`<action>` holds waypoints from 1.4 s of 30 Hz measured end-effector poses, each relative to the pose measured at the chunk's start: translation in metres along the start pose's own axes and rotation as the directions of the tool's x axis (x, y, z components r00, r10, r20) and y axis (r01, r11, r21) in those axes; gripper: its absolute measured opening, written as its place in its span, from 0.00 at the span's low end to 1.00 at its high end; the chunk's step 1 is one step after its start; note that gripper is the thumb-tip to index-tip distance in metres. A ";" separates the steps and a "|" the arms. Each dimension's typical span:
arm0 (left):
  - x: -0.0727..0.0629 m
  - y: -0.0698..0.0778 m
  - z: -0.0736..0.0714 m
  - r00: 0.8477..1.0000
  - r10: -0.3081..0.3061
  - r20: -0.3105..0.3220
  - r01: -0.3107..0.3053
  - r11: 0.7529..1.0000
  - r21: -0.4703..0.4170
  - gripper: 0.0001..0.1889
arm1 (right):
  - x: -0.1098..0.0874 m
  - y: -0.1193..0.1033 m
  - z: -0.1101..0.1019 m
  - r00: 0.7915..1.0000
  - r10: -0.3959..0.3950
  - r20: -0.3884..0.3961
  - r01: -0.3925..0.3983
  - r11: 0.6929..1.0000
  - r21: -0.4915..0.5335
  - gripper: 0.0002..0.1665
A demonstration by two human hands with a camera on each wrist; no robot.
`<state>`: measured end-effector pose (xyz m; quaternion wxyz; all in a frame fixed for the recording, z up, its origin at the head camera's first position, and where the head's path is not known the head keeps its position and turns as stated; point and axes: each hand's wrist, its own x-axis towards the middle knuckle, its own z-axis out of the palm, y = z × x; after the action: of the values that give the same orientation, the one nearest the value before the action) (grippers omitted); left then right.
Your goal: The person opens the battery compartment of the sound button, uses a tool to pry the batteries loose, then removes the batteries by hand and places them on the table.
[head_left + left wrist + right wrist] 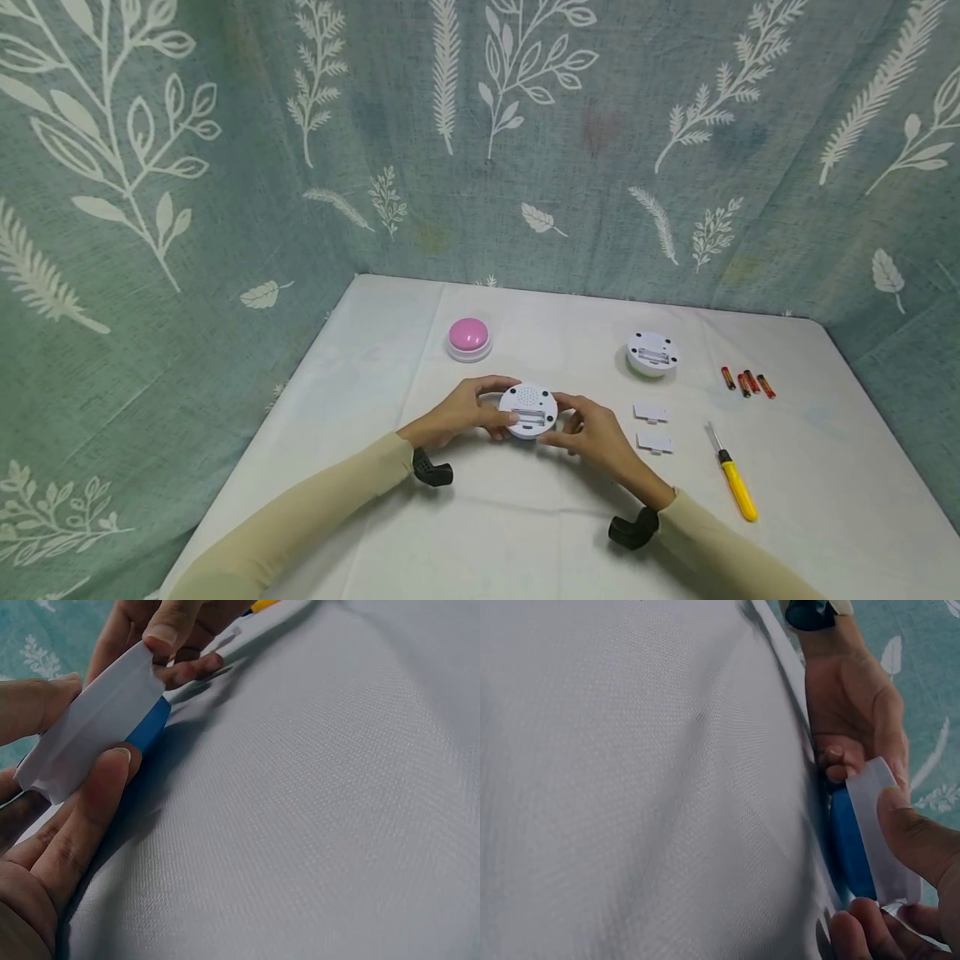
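Note:
A round buzzer button (528, 409) with a white base and a blue dome (849, 844) is held between both hands over the table. Its underside faces up, showing speaker holes, dark feet and an uncovered battery slot. My left hand (467, 410) grips the left side, thumb across the base near the slot. On the right side, my right hand (596, 429) pinches the white rim (94, 724) between thumb and fingers. The dome points down toward the cloth. Two white battery covers (650, 413) lie on the table to the right of my right hand.
Behind stands a pink-domed buzzer (468, 336), upright. Another upside-down buzzer (652, 353) sits at the back right with its battery slot uncovered. Several small batteries (745, 383) lie farther right, above a yellow-handled screwdriver (735, 483). Patterned curtain (480, 167) borders the white-covered table (480, 533).

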<state>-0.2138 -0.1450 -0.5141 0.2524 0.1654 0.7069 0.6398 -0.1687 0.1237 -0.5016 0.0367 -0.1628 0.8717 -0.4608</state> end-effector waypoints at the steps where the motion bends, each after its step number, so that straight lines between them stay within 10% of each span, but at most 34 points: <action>1: 0.001 0.000 0.001 1.000 0.004 0.000 -0.004 1.000 -0.004 0.36 | 0.000 0.000 0.000 1.000 0.001 -0.002 -0.001 1.000 0.003 0.45; 9: 0.023 0.012 0.005 0.996 0.083 -0.029 -0.083 0.996 0.027 0.34 | 0.008 0.001 -0.019 0.999 0.006 -0.053 -0.007 1.000 -0.004 0.44; 28: 0.129 0.026 0.023 0.988 0.140 -0.066 -0.139 0.990 0.021 0.32 | 0.043 0.034 -0.073 0.984 0.062 -0.165 -0.072 0.996 -0.060 0.42; 42: 0.161 0.020 0.029 0.983 0.073 -0.170 -0.063 0.996 0.063 0.34 | 0.061 0.046 -0.073 0.971 0.080 -0.223 -0.115 0.982 -0.150 0.42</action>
<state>-0.3312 -0.0289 -0.5197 0.1635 0.1406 0.7379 0.6395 -0.2530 0.1862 -0.4925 -0.0489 -0.0709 0.9120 -0.4011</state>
